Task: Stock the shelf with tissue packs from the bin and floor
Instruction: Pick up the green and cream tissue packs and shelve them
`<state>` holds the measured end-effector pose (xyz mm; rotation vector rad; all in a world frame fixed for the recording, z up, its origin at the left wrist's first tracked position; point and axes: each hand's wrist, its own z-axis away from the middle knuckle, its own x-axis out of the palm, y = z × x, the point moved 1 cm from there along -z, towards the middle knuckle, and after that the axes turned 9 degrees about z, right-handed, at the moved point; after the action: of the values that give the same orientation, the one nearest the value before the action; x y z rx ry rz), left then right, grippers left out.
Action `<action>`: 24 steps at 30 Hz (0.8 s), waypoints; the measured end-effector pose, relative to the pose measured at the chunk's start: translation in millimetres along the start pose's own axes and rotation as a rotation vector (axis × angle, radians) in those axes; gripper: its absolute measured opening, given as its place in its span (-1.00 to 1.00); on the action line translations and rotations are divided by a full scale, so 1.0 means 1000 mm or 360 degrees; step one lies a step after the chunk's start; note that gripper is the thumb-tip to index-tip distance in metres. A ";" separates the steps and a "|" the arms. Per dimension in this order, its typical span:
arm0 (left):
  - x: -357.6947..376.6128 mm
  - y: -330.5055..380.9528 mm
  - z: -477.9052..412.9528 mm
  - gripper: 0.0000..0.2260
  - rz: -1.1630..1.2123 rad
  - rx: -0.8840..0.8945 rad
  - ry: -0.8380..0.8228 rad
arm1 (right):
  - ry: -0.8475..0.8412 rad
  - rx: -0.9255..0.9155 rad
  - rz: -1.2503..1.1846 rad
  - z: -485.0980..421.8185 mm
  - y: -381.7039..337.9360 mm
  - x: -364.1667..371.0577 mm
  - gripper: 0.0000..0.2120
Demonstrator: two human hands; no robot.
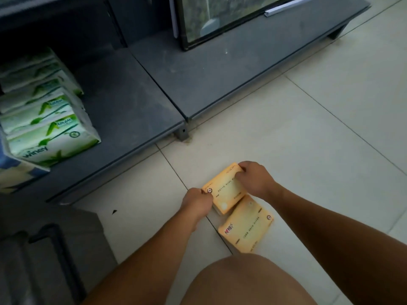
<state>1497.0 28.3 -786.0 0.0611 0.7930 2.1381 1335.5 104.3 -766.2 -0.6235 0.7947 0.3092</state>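
- Orange tissue pack lies nearest on the pale tiled floor, with open tile to its right.
- What looks like a grey bin sits at the left.
- Second orange pack touches the first one's far corner. The left hand and right hand grip its ends, fingers curled on it.
- Its small print is too blurred to read.
- Dark low shelf beyond has open board beside green-white packs marked "winey".

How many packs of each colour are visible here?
Orange packs: 2
Green-and-white packs: about 6, rear ones blurred
Blue-and-white pack: 1
Total: about 9
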 end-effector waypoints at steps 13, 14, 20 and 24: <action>-0.052 0.048 0.063 -0.70 0.0686 0.0229 0.0158 | 0.0222 -0.0116 -0.0313 0.045 -0.071 -0.053 -0.69; -0.059 0.056 0.073 -0.70 0.0723 0.0275 0.0156 | 0.0259 -0.0140 -0.0331 0.051 -0.081 -0.062 -0.68; -0.085 0.108 0.134 -0.75 0.0729 0.0724 0.0272 | 0.0483 -0.0334 -0.0601 0.092 -0.137 -0.128 -0.73; -0.106 0.139 0.179 -0.64 0.0633 0.1063 0.0529 | 0.0623 -0.0493 -0.0846 0.115 -0.168 -0.164 -0.72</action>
<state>1523.9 -18.9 -541.6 0.2317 1.7933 2.1717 1371.8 41.0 -515.5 -1.1802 0.9255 -0.1900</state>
